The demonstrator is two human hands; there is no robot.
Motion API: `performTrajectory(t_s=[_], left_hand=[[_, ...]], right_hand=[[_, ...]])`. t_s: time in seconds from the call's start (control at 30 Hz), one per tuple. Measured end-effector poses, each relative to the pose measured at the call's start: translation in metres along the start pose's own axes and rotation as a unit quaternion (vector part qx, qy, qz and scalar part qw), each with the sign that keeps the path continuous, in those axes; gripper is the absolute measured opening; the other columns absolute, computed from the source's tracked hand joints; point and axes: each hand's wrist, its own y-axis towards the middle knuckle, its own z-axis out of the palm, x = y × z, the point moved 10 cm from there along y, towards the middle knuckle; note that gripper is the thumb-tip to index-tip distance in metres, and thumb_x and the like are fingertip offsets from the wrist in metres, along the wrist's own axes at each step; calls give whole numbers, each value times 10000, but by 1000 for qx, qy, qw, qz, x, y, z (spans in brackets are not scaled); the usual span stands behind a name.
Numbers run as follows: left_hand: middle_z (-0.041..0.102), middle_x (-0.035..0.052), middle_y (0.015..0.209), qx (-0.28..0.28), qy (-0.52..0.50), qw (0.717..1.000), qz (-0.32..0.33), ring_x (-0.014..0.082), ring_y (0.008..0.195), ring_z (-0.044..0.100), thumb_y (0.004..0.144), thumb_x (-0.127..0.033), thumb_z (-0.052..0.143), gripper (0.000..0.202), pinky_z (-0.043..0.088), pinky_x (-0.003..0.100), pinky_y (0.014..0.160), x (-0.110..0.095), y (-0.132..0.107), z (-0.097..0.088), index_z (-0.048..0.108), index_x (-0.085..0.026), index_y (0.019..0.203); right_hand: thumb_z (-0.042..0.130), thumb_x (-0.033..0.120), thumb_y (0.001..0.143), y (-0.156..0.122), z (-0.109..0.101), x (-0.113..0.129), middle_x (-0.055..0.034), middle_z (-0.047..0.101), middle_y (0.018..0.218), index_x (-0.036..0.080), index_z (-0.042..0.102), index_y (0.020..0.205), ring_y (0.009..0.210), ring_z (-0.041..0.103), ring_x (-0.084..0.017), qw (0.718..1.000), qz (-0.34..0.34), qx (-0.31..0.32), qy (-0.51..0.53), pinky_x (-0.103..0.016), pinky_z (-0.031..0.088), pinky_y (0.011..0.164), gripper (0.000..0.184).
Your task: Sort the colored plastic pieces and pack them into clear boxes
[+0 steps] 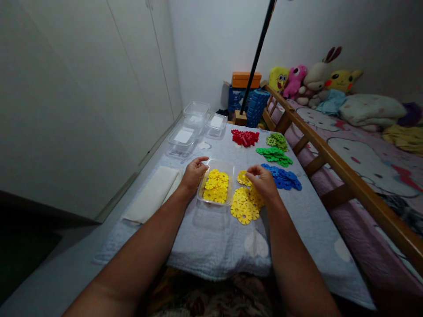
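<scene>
A clear plastic container stands on the cloth-covered table with several yellow snowflake discs inside. My left hand grips its left rim near the far corner. To the right of the container, my right hand has thumb and forefinger pinched on a yellow snowflake disc. Beneath and in front of that hand lies a loose pile of yellow discs, partly covered by the palm.
Blue, green, light green and red disc piles lie farther back. Clear containers stand at the far left, a folded cloth nearer. A black pole rises behind; a wooden bed rail borders the right.
</scene>
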Motion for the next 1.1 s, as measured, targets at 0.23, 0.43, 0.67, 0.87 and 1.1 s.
performTrajectory(t_s=[0.23, 0.43, 0.67, 0.87, 1.1], left_hand=[[392, -109, 561, 1, 1, 1000, 12, 67, 465, 324, 631, -256, 691, 472, 224, 220, 476, 0, 2, -1, 639, -144, 1087], [396, -110, 566, 0, -2, 1000, 14, 68, 470, 339, 626, -251, 694, 486, 243, 214, 484, 1, 3, -2, 639, -143, 1097], [404, -107, 570, -4, 4, 1000, 10, 69, 474, 323, 627, -253, 685, 469, 237, 223, 489, -3, -1, 0, 638, -147, 1081], [398, -110, 567, 0, -11, 1000, 8, 70, 480, 338, 620, -253, 687, 480, 244, 220, 498, -3, -1, 1, 632, -140, 1084], [397, -112, 564, 0, -18, 1000, 8, 71, 483, 328, 616, -246, 688, 467, 234, 224, 498, -1, 0, 1, 630, -144, 1068]], right_hand=[[630, 386, 810, -12, 9, 37, -27, 678, 834, 239, 607, 796, 874, 602, -218, 996, -72, -34, 39, -349, 449, 868, 149], [632, 256, 832, -18, 45, 59, -22, 715, 898, 255, 642, 832, 960, 602, -237, 992, -110, 20, -60, -426, 368, 1023, 10], [646, 158, 841, -18, 71, 63, -29, 728, 931, 256, 711, 876, 1032, 585, -238, 982, -108, 82, -130, -533, 220, 1135, 123], [619, 167, 890, -19, 78, 60, -62, 725, 1047, 281, 777, 954, 1156, 563, -252, 973, -120, 101, -171, -610, 108, 1173, 205], [581, 191, 892, -15, 52, 56, -55, 751, 1062, 268, 764, 966, 1141, 563, -259, 979, -141, 16, -146, -531, 217, 1143, 212]])
